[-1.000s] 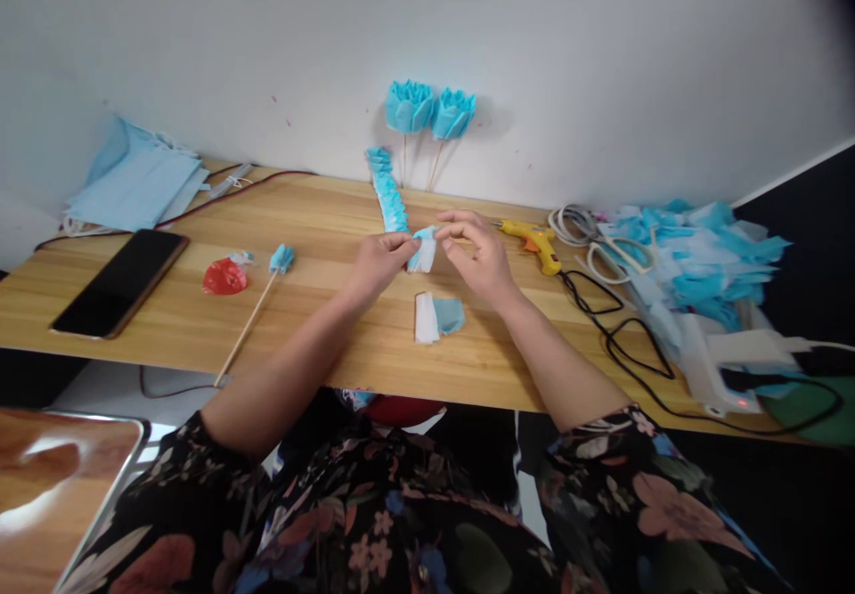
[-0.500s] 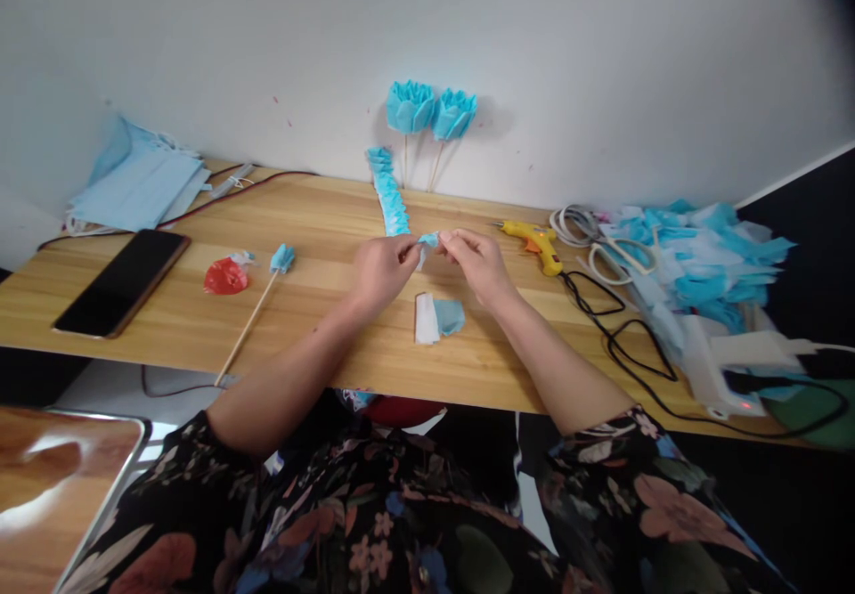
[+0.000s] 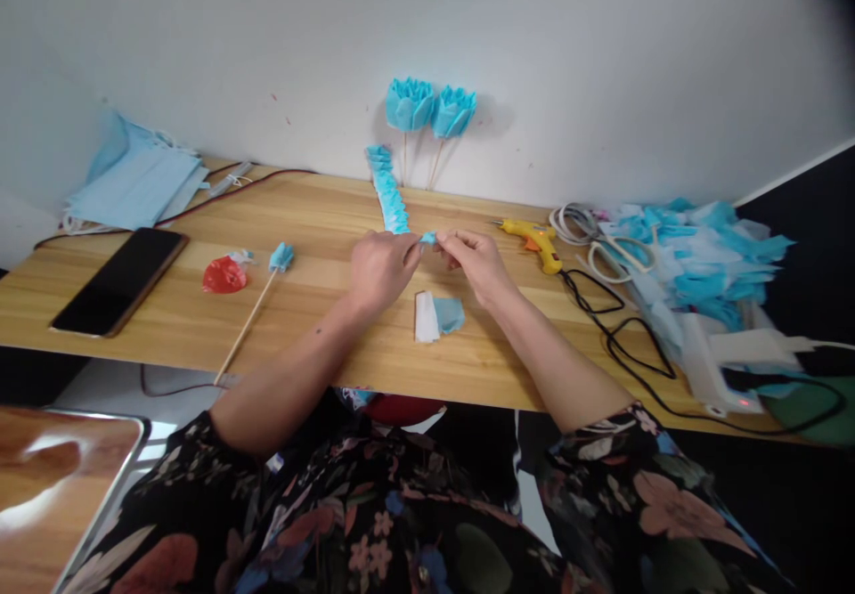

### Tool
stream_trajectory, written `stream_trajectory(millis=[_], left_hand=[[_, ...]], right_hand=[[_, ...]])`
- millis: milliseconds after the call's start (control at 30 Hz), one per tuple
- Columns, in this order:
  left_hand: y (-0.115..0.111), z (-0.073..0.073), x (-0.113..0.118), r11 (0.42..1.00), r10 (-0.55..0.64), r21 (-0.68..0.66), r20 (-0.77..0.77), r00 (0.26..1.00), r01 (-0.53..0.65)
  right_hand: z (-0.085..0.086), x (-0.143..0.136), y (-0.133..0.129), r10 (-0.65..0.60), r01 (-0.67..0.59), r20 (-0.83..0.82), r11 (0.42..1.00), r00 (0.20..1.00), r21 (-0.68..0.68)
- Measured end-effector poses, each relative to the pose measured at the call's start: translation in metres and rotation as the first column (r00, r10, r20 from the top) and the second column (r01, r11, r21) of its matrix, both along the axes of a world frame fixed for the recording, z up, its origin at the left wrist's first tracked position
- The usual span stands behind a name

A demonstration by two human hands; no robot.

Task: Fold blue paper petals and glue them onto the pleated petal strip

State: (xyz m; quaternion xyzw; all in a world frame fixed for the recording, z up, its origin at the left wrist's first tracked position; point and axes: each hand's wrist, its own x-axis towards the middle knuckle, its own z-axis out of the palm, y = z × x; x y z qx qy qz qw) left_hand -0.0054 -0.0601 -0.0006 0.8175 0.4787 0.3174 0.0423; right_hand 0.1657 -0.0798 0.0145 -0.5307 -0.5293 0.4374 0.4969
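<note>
Above the middle of the table, my left hand (image 3: 384, 266) and my right hand (image 3: 476, 260) pinch a small blue fabric piece (image 3: 428, 238) between them. Fingers cover most of it. Just below lie two more fabric pieces, one white (image 3: 426, 316) and one blue (image 3: 449, 313). Beyond my left hand stretches a row of pleated blue petals (image 3: 387, 191). Two blue fabric flowers (image 3: 410, 106) on thin sticks lean against the wall. To the left, a stick (image 3: 248, 322) with a small blue bud (image 3: 281, 256) lies partly over the table's front edge.
A yellow glue gun (image 3: 540, 242) with a black cord lies right of my hands, near white-handled scissors (image 3: 621, 257) and a heap of blue and white scraps (image 3: 708, 256). A power strip (image 3: 714, 371) sits front right. Leftward are a phone (image 3: 120, 282), red film (image 3: 224, 275) and face masks (image 3: 137, 184).
The fabric piece between my fingers looks smaller and more folded, and its hanging pale end no longer shows. My hands have barely shifted.
</note>
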Motion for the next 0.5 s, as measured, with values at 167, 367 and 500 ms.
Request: stream_trajectory(millis=[167,367,500], left_hand=[[-0.002,0.003,0.0,0.999,0.015,-0.046,0.013,1.0,-0.014],[0.003,-0.005,0.003,0.965,0.056,-0.256,0.399,0.915,0.053],[0.01,-0.01,0.007,0.867,0.129,-0.42,0.708,0.694,0.267]], right_hand=[[-0.003,0.001,0.003,0.002,-0.002,-0.017,1.0,1.0,-0.013],[-0.006,-0.001,0.002,0.009,-0.01,0.028,0.999,1.0,0.051],[-0.008,-0.004,0.001,-0.003,-0.003,0.08,0.998,0.997,0.069]])
